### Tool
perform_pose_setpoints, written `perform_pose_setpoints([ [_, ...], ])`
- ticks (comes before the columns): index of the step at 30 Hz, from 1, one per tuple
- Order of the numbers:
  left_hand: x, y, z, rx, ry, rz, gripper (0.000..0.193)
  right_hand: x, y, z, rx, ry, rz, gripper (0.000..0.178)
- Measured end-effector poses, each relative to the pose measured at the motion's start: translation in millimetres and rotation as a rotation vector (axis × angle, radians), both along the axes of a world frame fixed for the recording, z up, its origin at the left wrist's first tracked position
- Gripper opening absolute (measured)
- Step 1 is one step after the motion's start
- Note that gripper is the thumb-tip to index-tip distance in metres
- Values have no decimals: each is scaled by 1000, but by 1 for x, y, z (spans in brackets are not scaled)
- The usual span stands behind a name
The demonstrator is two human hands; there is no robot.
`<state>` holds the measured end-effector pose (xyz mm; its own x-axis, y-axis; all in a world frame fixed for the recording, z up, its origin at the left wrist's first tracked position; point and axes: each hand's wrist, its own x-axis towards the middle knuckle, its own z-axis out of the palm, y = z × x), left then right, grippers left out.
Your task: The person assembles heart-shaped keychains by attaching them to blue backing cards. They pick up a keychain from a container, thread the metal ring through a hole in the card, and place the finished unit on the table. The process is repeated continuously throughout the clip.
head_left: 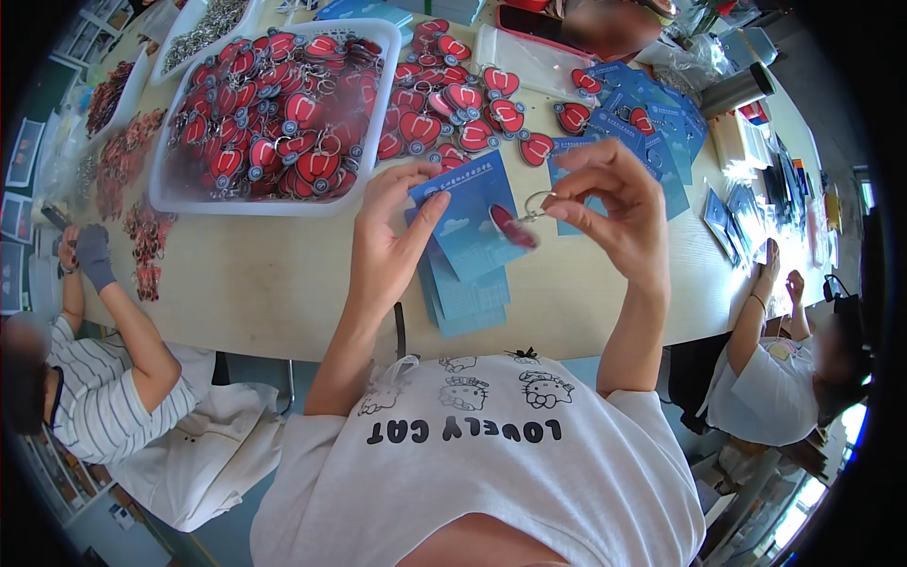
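Note:
My left hand (397, 222) pinches a blue printed card (468, 217) by its left edge, thumb on the front. Between finger and thumb of my right hand (609, 208) is the metal split ring of a keychain (540, 203). Its red tag (511, 228) hangs tilted in front of the card's right edge, slightly blurred. Below the held card, more blue cards (470, 304) lie overlapping on the table near my body. Red heart-shaped keychains (420, 128) are heaped on the table just beyond my left hand.
A translucent white bin (380, 165) full of red keychains stands at the left. Blue cards (673, 142), some bearing keychains, lie fanned at the right. Behind them is a grey cylinder (737, 90). People sit at both sides, one wearing a grey glove (94, 255).

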<state>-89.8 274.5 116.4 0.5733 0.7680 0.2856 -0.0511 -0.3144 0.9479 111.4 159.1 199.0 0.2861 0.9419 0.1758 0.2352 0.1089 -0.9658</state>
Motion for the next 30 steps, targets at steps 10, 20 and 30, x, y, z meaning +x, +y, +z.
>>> perform_pose_setpoints([
  [10,21,-28,25,-479,-303,-103,15,-31,11,-32,35,-42,-199,10],
  [20,25,-28,25,-451,-376,-98,18,-37,16,-28,172,42,-369,26],
  [30,36,-34,26,-479,-405,-49,25,-41,14,-28,9,241,-122,29],
])
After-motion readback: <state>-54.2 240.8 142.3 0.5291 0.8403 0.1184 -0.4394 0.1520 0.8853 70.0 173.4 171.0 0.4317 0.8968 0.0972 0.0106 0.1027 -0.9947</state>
